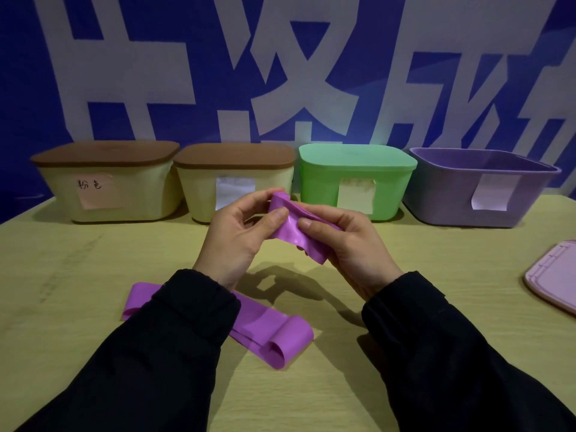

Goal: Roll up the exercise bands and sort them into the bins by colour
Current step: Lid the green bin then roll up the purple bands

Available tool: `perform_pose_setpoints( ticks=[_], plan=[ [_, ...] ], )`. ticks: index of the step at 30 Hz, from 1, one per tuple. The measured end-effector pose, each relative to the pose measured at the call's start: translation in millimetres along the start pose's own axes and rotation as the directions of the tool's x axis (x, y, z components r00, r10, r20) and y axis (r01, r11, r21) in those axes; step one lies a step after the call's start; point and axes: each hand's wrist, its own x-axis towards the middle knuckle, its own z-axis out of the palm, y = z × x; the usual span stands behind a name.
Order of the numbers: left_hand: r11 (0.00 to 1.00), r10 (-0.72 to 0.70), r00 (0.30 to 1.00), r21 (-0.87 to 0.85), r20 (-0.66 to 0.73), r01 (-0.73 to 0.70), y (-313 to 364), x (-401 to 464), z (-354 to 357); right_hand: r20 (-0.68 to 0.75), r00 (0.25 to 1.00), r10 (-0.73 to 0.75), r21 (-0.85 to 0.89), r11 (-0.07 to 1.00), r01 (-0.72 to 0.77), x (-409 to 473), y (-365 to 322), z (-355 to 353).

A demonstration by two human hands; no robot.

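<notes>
The band (288, 227) pinched between the left hand (237, 235) and the right hand (346, 244) is purple with a glossy sheen. A second band (271, 332), lying under the left forearm, is the same purple. Both sleeves (174, 338) are black. The table (93, 275) beneath the hands is pale yellow-green with a faint wood grain. Beyond the hands stand four bins: two cream bins (124, 194) with brown lids (106, 152) to the left, the far one bearing a peach note with dark handwriting; a green bin (321, 188) with a green lid; and a lidless lilac bin (445, 198) to the right. A pink lid (554, 275) lies right of the right hand. The backdrop (25, 73) is deep blue with large white characters.
</notes>
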Motion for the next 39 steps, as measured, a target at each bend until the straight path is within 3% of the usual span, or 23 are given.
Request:
perform_pose_setpoints(
  ticks=[5, 10, 16, 23, 32, 35, 39],
  plan=[
    [0.994, -0.016, 1.000, -0.107, 0.015, 0.018, 1.9, 0.9, 1.3, -0.122, 0.993, -0.002, 0.012, 1.000, 0.003, 4.1, -4.8, -9.2],
    [0.990, -0.014, 0.998, -0.142, 0.053, 0.022, 2.5, -0.8, 2.8, -0.096, 0.995, 0.004, 0.105, 0.994, 0.006, 2.6, -4.0, -5.9],
    [0.997, -0.024, 0.998, -0.067, 0.052, 0.027, 1.0, -1.6, 3.2, -0.044, 0.996, -0.076, -0.032, 0.997, 0.075, 0.7, 2.8, -0.3],
    [0.992, -0.078, 0.994, -0.088, 0.078, 0.085, -2.3, -2.8, 4.0, -0.043, 0.998, -0.050, 0.003, 0.999, 0.050, 0.5, 6.0, 5.1],
    [0.998, -0.004, 1.000, -0.065, 0.027, 0.006, 2.2, -1.7, 1.6, -0.177, 0.982, -0.067, 0.015, 0.997, 0.071, 0.7, -3.8, -1.4],
    [0.997, -0.020, 1.000, -0.076, -0.001, 0.020, 3.8, -0.7, 3.3, -0.175, 0.984, -0.029, 0.099, 0.994, 0.047, 0.2, -5.1, -2.2],
    [1.000, -0.014, 0.996, -0.020, -0.085, 0.012, 3.8, -0.8, 3.1, -0.153, 0.988, 0.011, 0.085, 0.996, 0.002, -1.1, -6.9, -0.1]
  ],
)
